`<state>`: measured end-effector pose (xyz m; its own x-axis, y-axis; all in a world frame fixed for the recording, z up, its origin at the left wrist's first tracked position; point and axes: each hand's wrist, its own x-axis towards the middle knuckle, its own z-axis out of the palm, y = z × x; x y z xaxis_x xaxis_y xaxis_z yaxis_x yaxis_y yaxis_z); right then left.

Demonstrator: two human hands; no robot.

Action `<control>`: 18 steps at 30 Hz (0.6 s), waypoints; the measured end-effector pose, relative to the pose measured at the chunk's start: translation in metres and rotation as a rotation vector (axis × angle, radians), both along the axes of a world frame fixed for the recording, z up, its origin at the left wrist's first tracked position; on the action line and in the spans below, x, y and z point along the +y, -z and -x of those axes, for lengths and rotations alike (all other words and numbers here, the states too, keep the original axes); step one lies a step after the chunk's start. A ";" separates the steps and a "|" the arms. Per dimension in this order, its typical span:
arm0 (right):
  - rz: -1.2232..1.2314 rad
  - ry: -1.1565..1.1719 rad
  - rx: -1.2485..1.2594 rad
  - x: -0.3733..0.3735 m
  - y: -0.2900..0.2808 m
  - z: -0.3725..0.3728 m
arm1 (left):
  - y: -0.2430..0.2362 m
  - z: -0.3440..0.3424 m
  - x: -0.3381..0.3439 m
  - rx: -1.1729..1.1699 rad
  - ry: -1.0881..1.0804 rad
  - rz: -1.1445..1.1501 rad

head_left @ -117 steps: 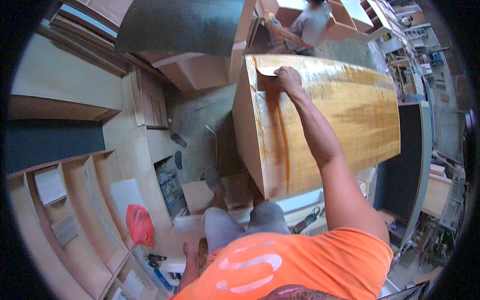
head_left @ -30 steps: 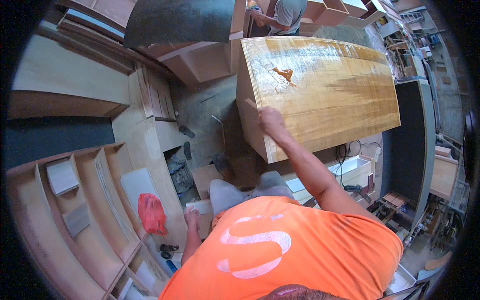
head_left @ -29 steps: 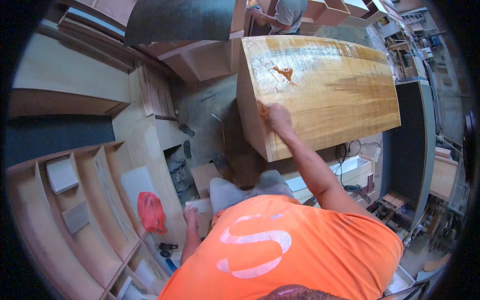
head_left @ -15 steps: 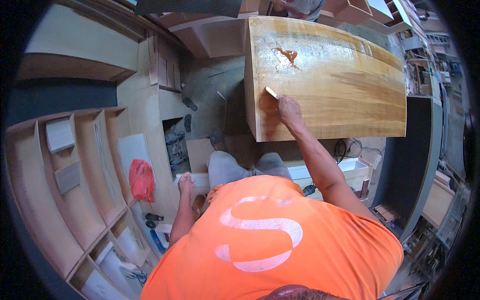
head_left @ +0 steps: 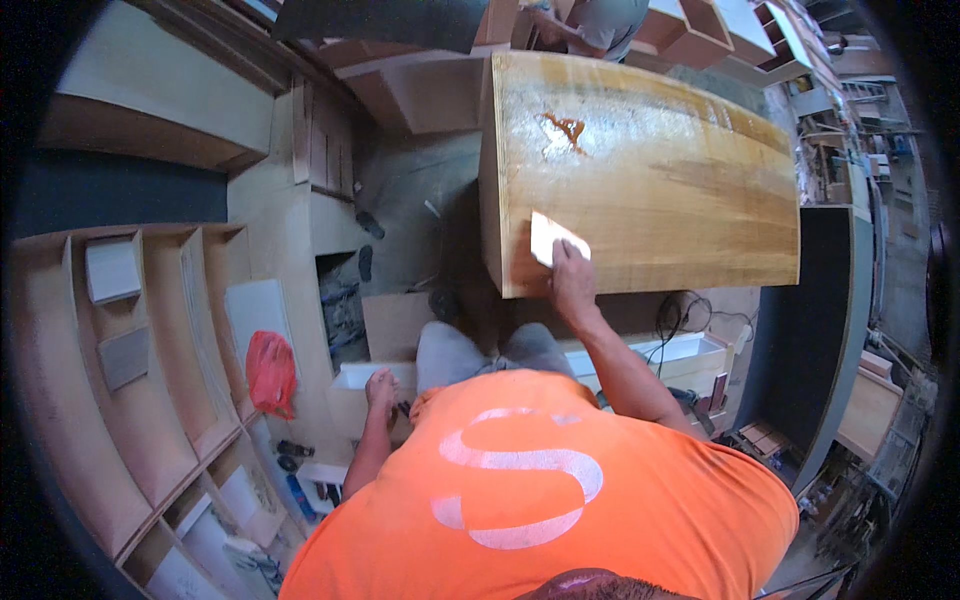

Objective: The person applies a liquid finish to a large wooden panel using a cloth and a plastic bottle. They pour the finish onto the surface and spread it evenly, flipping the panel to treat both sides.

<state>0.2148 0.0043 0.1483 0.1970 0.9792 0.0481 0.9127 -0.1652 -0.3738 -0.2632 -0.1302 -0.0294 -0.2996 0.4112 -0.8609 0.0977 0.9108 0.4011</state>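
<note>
Right grip (head_left: 572, 280) on scraper (head_left: 555, 238) (wet panel (head_left: 660, 190))

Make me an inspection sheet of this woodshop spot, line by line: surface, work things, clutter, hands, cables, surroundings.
Surface: large wooden panel, glossy and wet-looking, with a darker orange-brown blob near its far end.
Job's things: flat pale spreader card lying on the panel's near corner.
Clutter: red plastic bag on the floor by the shelving; small items on the floor below it, too small to tell.
Hands: right hand holds the card against the panel; left hand rests low on a pale board, holding nothing visible.
Cables: dark cords looped under the panel's near edge.
Surroundings: curved wooden shelf unit at left; another person beyond the panel.
</note>
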 end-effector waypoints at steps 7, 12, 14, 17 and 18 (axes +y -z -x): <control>0.490 -0.311 0.293 0.007 -0.026 0.056 | 0.021 0.026 0.016 -0.103 -0.068 -0.090; 0.026 -0.167 0.122 0.184 -0.003 -0.032 | 0.027 0.038 -0.015 -0.126 -0.165 -0.110; -0.106 -0.183 -0.063 0.267 0.007 -0.064 | 0.005 0.029 -0.035 -0.089 -0.205 -0.132; -0.153 -0.216 -0.196 0.372 0.036 -0.103 | 0.017 0.040 -0.103 -0.144 -0.424 -0.028; -0.162 -0.248 -0.238 0.403 0.048 -0.117 | 0.021 0.042 -0.131 -0.222 -0.511 -0.034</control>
